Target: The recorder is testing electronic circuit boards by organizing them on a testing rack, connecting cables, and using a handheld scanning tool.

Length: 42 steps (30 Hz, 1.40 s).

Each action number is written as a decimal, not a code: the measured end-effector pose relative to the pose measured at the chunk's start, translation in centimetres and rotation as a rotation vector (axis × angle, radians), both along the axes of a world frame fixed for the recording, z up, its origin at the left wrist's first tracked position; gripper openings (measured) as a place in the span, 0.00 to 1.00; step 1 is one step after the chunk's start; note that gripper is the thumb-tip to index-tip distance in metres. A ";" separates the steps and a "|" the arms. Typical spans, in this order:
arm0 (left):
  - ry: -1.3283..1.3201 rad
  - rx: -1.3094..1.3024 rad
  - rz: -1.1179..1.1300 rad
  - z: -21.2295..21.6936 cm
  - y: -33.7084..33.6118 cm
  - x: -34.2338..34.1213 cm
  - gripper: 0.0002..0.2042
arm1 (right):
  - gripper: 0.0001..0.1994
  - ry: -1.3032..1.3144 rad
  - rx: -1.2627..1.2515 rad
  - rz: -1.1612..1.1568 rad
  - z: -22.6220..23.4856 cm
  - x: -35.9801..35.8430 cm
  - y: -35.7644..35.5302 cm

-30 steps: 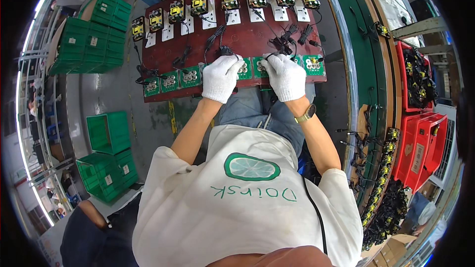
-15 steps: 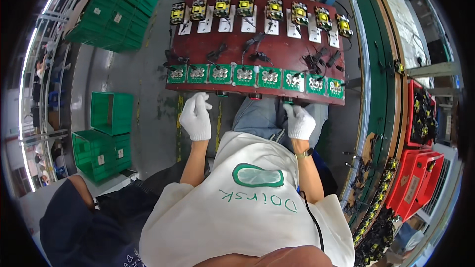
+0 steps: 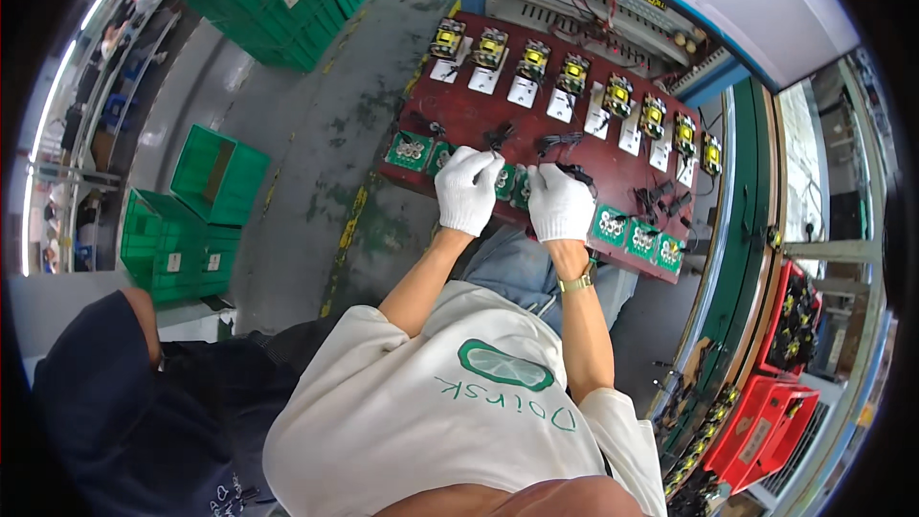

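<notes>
My left hand (image 3: 467, 193), in a white glove, is over the near edge of a dark red bench panel (image 3: 613, 165). Its fingertips are pinched together above the row of green contact boards (image 3: 409, 150); anything between them is too small to make out. Close beside it, my gloved right hand (image 3: 561, 205) also has its fingers closed, next to a black cable plug (image 3: 576, 173). What it grips, if anything, is hidden. Both hands cover parts of several green boards. Along the panel's far side stand circuit boards with yellow transformers (image 3: 533, 58), on white plates (image 3: 522, 91).
Black cables (image 3: 560, 142) lie across the panel's middle. Behind it rises an open equipment rack (image 3: 574, 0). A green conveyor (image 3: 737, 191) runs along the right, with red crates (image 3: 761, 431) beyond. Green crates (image 3: 215, 177) stand at left; a person in dark clothes (image 3: 115, 393) is near my left.
Both hands have risen from the panel's front edge, near its buttons, onto the green boards and come closer together. The whole view has turned, so the panel now slants down to the right.
</notes>
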<state>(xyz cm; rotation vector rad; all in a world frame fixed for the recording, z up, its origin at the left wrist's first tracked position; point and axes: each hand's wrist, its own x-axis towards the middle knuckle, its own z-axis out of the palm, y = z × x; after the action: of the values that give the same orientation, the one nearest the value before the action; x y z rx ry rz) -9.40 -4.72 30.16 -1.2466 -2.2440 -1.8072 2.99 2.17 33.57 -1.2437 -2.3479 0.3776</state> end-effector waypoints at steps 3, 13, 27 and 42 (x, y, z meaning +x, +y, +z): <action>0.015 0.211 -0.019 2.5 0.4 -0.6 0.03 | 0.08 0.276 0.006 0.043 2.0 -0.4 0.1; 0.026 -0.301 0.343 2.8 -4.7 -9.5 0.07 | 0.12 0.119 -0.197 0.254 -0.1 -10.4 -0.5; 0.321 -0.027 0.242 5.5 -1.9 -11.2 0.05 | 0.10 0.402 0.173 0.301 2.4 -12.8 0.1; 0.618 -0.601 -0.162 7.3 10.0 -17.3 0.43 | 0.32 -0.232 0.246 0.206 7.9 -6.2 14.2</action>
<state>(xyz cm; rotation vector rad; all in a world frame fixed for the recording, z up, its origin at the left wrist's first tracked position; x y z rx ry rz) -26.70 5.23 37.46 -1.7869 -2.3794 -0.5906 -3.18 16.33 41.44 -0.9781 -2.6330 0.0049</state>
